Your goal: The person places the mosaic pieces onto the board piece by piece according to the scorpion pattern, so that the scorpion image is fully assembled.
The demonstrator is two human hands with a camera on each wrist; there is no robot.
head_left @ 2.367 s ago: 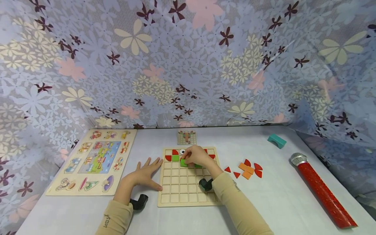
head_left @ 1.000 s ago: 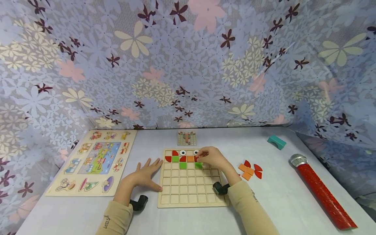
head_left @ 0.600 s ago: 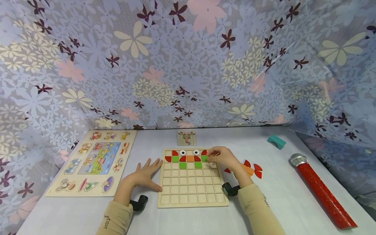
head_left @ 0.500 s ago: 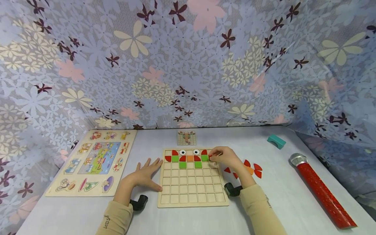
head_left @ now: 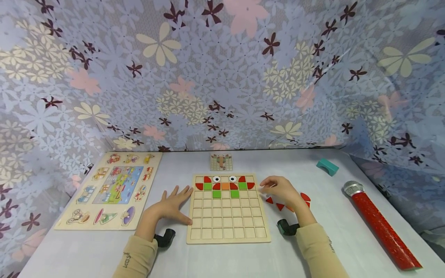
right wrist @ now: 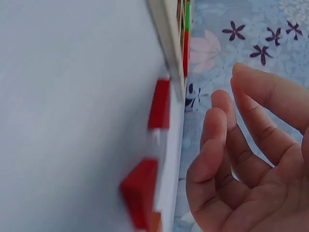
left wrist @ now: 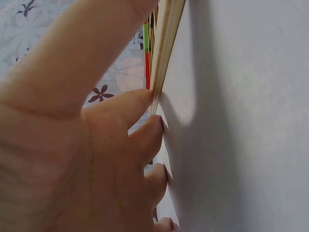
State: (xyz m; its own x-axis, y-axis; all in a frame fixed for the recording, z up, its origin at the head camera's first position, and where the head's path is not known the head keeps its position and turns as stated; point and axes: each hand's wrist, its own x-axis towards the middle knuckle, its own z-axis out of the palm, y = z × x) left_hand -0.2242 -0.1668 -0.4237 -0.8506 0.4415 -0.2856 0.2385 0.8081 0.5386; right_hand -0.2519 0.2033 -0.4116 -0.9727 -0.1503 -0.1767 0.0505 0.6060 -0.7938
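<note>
A wooden grid board [head_left: 227,224] lies mid-table in the head view. Red quarter-circle pieces [head_left: 250,186], green squares [head_left: 235,194], an orange square [head_left: 225,186] and two eye pieces [head_left: 233,179] fill some cells of its upper rows. My left hand [head_left: 171,208] is spread flat at the board's left side, thumb and fingertips touching its edge. Just off the board's right edge, my right hand [head_left: 283,191] hovers with loosely bent fingers; the right wrist view shows nothing held. Red triangles [head_left: 279,207] lie below it. Its wrist partly covers more red pieces [head_left: 305,197] and orange ones.
Behind the board lies a small pattern card [head_left: 221,162]. A wooden picture puzzle [head_left: 153,170] is at the left. Toward the right are a teal arch block [head_left: 328,166] and a red toy microphone [head_left: 384,227]. A flowered cloth [head_left: 222,77] hangs along the table's back edge.
My right hand has let go of a red quarter-circle in the right end cell of the second row, then moved right, off the board. The left hand stays put.
</note>
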